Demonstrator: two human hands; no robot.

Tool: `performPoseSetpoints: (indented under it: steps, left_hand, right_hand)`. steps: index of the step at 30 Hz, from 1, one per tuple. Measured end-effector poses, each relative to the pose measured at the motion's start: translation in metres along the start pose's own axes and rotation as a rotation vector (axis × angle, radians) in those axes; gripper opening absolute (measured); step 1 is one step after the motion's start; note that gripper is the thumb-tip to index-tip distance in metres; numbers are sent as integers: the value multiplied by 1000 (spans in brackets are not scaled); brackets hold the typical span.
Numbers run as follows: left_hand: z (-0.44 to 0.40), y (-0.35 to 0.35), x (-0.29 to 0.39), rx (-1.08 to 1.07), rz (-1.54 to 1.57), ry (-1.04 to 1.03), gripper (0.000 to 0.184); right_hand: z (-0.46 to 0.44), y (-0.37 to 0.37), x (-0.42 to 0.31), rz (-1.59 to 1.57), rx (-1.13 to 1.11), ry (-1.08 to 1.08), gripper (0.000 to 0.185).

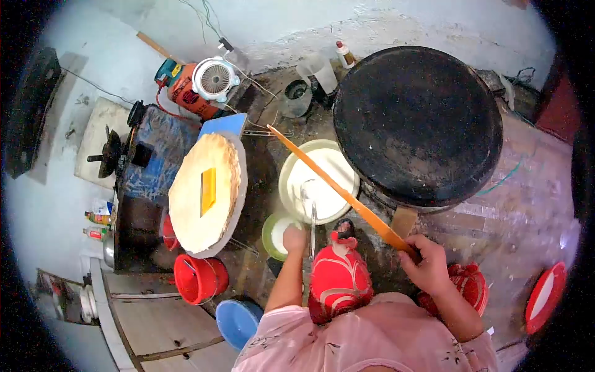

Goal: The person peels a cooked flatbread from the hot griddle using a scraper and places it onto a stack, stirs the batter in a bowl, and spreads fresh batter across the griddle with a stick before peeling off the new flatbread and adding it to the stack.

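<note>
My right hand [424,263] is closed on the end of a long flat wooden stick [347,197], which slants up and left over a large basin of white batter [317,214]. A metal ladle [313,214] rests in that basin. My left hand [294,240] is at a small green bowl [271,232] with white contents; its fingers are too small to make out. To the right of the basin is a big round black griddle [418,127]. Left of the basin, a stack of thin round flatbreads [189,204] bears a yellow scraper [209,192].
A red bucket [201,279] and a blue basin [238,323] stand at lower left. An orange blower [189,93], a clear jug [318,71] and a bottle [345,54] are along the wall. A red oval tray [545,297] lies at far right.
</note>
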State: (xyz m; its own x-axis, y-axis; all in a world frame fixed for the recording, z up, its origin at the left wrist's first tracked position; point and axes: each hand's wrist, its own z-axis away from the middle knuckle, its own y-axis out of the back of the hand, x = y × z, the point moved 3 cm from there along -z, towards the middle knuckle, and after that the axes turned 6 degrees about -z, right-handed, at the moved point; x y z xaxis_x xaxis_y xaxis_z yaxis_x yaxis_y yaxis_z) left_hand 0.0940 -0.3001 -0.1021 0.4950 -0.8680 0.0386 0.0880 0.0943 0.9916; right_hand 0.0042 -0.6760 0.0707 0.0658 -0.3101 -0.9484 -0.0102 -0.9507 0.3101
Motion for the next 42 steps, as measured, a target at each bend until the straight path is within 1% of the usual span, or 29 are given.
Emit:
performPoseSetpoints:
  steps: [1,3,5,6,8,9,10,12,13,16,17,18,20,21,23,24,26,28,30,31,32,33,34,35,36,38,39,40,42]
  left_hand:
    - [-21,-39,-30,-19,235,6,20]
    - [-33,-64,-51,-36,475,12,18]
    - [-12,-30,-33,-178,943,225,16]
    - [-14,-33,-33,-178,947,227,16]
    - [-18,-33,-30,-56,963,8,17]
    - [-16,-23,-23,-140,928,53,19]
    - [-19,-26,-21,-142,935,54,19]
    - [-25,-26,-13,42,847,-98,21]
    - [-27,-26,-7,35,948,-164,19]
    - [-14,6,23,22,1024,-110,23]
    - [-6,22,37,-70,1037,-93,25]
    - [-11,7,39,-57,1036,-136,24]
    - [-14,-13,42,-265,862,-57,25]
    - [-17,-26,41,-270,867,-53,25]
    - [-21,-50,39,-238,188,-222,27]
    - [-17,-49,38,-241,194,-219,27]
    - [-7,-39,36,-115,347,-201,21]
    - [-9,-39,24,-81,359,-216,26]
    - [-3,-29,13,-345,1100,-37,23]
    - [2,-15,12,-380,1338,-23,21]
    - [1,-15,0,-452,1486,78,23]
    - [3,-10,-11,-434,1568,63,25]
    - [6,-5,-20,-416,1649,48,27]
    - [5,-9,-30,-427,1736,142,29]
    - [7,-10,-42,-348,1659,232,29]
    - [4,-54,-83,-201,1679,364,29]
    - [8,-66,-99,-144,1494,369,22]
    - [10,-84,-114,-142,1493,381,22]
    - [16,-116,-139,-201,1230,517,26]
  right_hand:
    - [-1,-1,-2,3,-4,6,20]
    - [-3,-3,-4,-27,-11,-48,21]
    - [-3,-6,0,3,-13,-24,20]
    - [-3,-7,2,28,-11,-2,20]
    - [-3,-10,5,37,-29,-56,20]
    - [-4,-10,8,43,-41,-110,20]
    - [-5,-11,10,51,-41,-108,20]
    - [-7,-13,13,45,-25,-26,18]
    - [-8,-14,15,52,-25,-25,18]
    - [-11,-15,16,90,0,-18,19]
    - [-11,-15,17,97,3,-39,19]
    - [-12,-16,18,104,5,-61,19]
    - [-13,-18,24,142,6,-55,19]
    - [-14,-18,25,175,9,-49,19]
    - [-16,-20,22,154,7,-49,18]
    - [-18,-21,20,127,7,-49,18]
    - [-20,-22,20,122,-4,-63,19]
    - [-21,-25,22,111,-19,-82,19]
    - [-22,-29,23,109,-21,-77,19]
    - [-24,-30,19,109,-32,-75,19]
    - [-26,-29,13,107,-54,-147,21]
    - [-27,-30,11,107,-77,-221,22]
    - [-27,-33,16,108,-89,-221,22]
    - [-24,-35,24,121,-80,-215,22]
    - [-23,-36,29,134,-71,-211,22]
    - [-24,-41,30,105,-70,-200,20]
    - [-24,-43,29,74,-53,-185,18]
    - [-25,-44,30,76,-63,-188,18]
    - [-27,-45,29,219,-62,-110,20]
